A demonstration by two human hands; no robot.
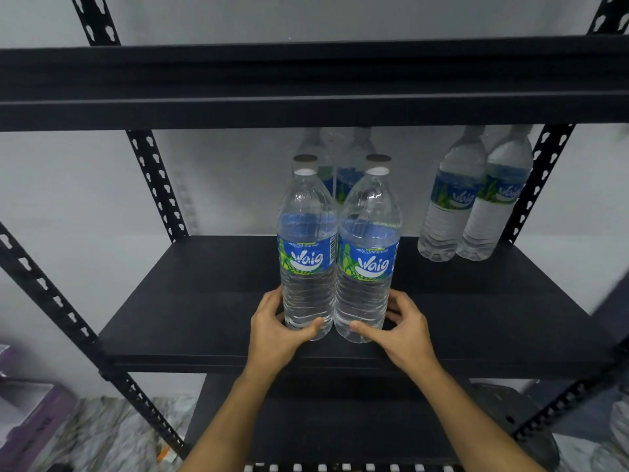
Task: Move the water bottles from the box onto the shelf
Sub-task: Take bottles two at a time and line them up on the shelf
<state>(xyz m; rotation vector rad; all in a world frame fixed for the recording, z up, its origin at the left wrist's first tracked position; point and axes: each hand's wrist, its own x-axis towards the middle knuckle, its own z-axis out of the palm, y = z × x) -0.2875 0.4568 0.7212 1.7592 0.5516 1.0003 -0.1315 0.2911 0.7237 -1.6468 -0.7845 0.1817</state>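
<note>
Centre frame: left hand (272,330) grips left bottle (306,253), right hand (403,330) grips right bottle (366,260), both low on the shelf (190,301). Bases seemingly seated. Slide both back together, upright, toward the rear pair (335,165); release evenly.

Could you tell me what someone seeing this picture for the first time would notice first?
Two upright water bottles with blue and green labels stand side by side at the front middle of the black shelf. The left hand and right hand each wrap one bottle's base. Four more bottles stand behind: a pair straight behind them and a pair at the back right.
</note>
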